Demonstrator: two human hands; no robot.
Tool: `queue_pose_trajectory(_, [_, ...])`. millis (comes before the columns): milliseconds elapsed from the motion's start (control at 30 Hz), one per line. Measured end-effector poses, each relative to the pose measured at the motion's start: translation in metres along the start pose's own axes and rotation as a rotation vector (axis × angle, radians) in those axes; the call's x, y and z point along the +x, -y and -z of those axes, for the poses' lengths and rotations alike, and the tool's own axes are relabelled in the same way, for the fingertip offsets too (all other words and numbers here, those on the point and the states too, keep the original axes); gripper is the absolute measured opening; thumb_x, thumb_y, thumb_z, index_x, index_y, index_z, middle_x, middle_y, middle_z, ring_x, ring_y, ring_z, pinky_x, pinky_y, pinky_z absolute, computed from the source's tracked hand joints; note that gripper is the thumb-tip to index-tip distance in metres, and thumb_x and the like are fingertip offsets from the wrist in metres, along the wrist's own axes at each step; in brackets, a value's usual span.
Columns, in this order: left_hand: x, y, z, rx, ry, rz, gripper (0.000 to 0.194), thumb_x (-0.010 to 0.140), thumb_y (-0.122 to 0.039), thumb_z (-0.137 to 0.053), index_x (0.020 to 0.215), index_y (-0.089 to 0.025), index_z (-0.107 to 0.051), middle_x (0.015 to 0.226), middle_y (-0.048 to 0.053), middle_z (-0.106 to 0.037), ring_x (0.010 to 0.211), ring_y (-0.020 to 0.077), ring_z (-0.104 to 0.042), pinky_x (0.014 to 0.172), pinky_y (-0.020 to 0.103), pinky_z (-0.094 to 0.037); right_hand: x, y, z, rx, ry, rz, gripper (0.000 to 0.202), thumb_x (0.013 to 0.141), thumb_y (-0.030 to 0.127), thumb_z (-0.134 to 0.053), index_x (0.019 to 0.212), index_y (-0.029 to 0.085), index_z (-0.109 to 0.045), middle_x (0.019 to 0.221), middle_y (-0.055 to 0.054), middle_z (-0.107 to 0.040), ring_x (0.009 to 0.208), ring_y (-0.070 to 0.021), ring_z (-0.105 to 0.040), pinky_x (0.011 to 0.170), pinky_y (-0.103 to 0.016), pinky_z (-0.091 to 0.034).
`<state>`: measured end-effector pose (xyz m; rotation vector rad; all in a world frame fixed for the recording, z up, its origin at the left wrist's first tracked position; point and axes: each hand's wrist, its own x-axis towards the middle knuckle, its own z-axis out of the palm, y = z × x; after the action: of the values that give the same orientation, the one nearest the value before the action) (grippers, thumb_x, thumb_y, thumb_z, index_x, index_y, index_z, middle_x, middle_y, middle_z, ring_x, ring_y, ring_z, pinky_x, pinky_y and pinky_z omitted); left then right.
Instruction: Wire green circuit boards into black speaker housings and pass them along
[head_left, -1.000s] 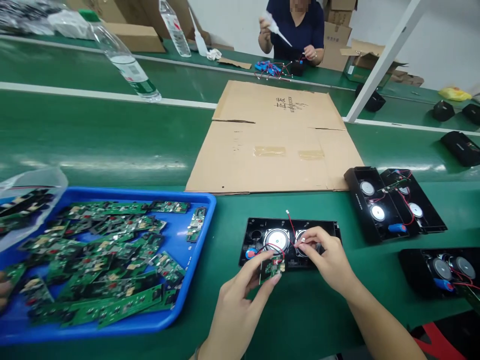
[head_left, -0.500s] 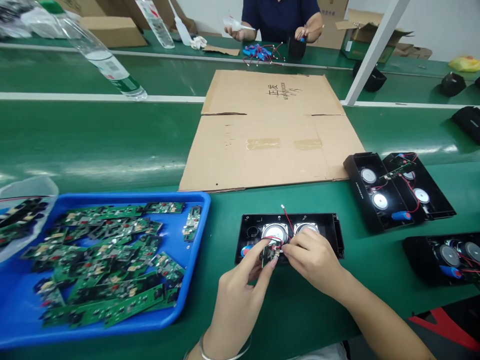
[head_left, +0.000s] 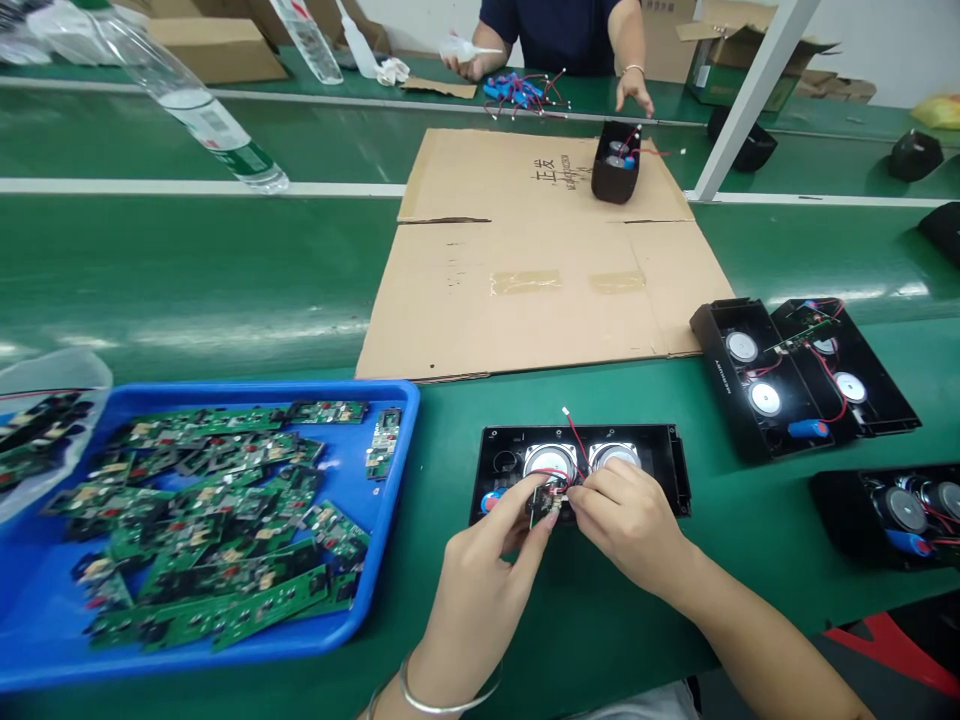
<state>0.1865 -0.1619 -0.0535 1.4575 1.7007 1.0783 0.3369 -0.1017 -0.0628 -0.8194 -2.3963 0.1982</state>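
Note:
A black speaker housing point(head_left: 652, 480) lies open on the green table, with two round silver speakers point(head_left: 551, 462) inside and a blue battery point(head_left: 491, 500) at its left end. Over its front edge my left hand point(head_left: 480, 570) pinches a small green circuit board point(head_left: 541, 503) between thumb and fingers. My right hand point(head_left: 626, 515) is closed at the board's right side, its fingertips at the red wires; what exactly they grip is too small to make out. A red wire with a white plug point(head_left: 568, 414) sticks up between the speakers.
Left is a blue tray point(head_left: 409, 440) of circuit boards, beside a plastic bag point(head_left: 90, 385). Flattened cardboard point(head_left: 540, 330) lies ahead, with another black housing point(head_left: 615, 185) on it near a person's hand point(head_left: 634, 90). More open housings point(head_left: 750, 430) stand right. A bottle point(head_left: 217, 130) is upper left.
The person opposite has set a black housing on the far part of the cardboard and let it go. My hands have barely moved, still together at the board.

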Motion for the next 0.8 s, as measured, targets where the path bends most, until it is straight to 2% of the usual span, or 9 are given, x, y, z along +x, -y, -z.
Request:
queue_pose_trajectory(167, [0.0010,-0.0022,-0.0024,-0.064,-0.015,0.065,0.027,0.078,-0.022,-0.059,0.105,-0.022,-0.064,0.089,0.002,-0.075,0.077,0.0212,-0.071,0.068,0.026,-0.058,-0.0006,0.0027,-0.0010,-0.061,-0.013,0.033,0.030,0.089,0.007,-0.042,0.068,0.012,-0.062,0.057,-0.002,-0.051,0.057,-0.0148,-0.036,0.050,-0.028,-0.029])
queue_pose_trajectory(267, [0.0004,-0.0049,-0.0045,-0.121,-0.030,0.088,0.027,0.078,-0.022,-0.060,0.105,-0.022,-0.063,0.090,0.001,-0.074,0.079,0.0206,-0.071,0.071,0.026,-0.058,-0.0018,0.0040,-0.0017,-0.038,-0.035,0.012,0.027,0.090,0.008,-0.042,0.074,0.010,-0.063,0.060,-0.004,-0.054,0.058,-0.0145,-0.038,0.052,-0.027,-0.031])
queue_pose_trajectory(400, [-0.0041,-0.0064,-0.0045,-0.098,-0.016,0.037,0.023,0.080,-0.021,-0.057,0.103,-0.022,-0.063,0.091,0.002,-0.073,0.075,0.0184,-0.071,0.070,0.024,-0.057,-0.0025,0.0038,-0.0024,0.049,-0.064,-0.042,0.023,0.091,0.009,-0.044,0.077,0.010,-0.063,0.065,-0.004,-0.059,0.061,-0.0138,-0.042,0.055,-0.026,-0.034])
queue_pose_trajectory(633, [-0.0047,-0.0018,-0.0048,-0.037,-0.035,-0.097,0.025,0.083,-0.014,-0.052,0.104,-0.022,-0.061,0.085,0.001,-0.072,0.069,0.0157,-0.070,0.065,0.022,-0.057,-0.0007,0.0056,-0.0056,-0.046,-0.072,0.031,0.025,0.090,0.008,-0.043,0.075,0.010,-0.063,0.057,-0.003,-0.054,0.056,-0.0135,-0.038,0.051,-0.028,-0.029])
queue_pose_trajectory(733, [-0.0025,-0.0002,-0.0057,-0.130,-0.011,-0.073,0.024,0.083,-0.012,-0.051,0.103,-0.021,-0.061,0.086,0.001,-0.071,0.070,0.0144,-0.070,0.066,0.021,-0.058,0.0009,0.0066,-0.0060,-0.059,-0.079,0.024,0.026,0.090,0.008,-0.043,0.073,0.010,-0.063,0.056,-0.003,-0.054,0.055,-0.0138,-0.038,0.050,-0.028,-0.029])
queue_pose_trajectory(800, [-0.0017,-0.0003,-0.0046,-0.196,-0.002,-0.039,0.022,0.083,-0.014,-0.051,0.102,-0.021,-0.061,0.086,0.001,-0.071,0.072,0.0144,-0.070,0.066,0.021,-0.059,0.0037,0.0055,-0.0040,0.013,-0.094,-0.021,0.026,0.091,0.011,-0.044,0.073,0.011,-0.064,0.058,-0.004,-0.056,0.056,-0.0136,-0.042,0.051,-0.027,-0.034])
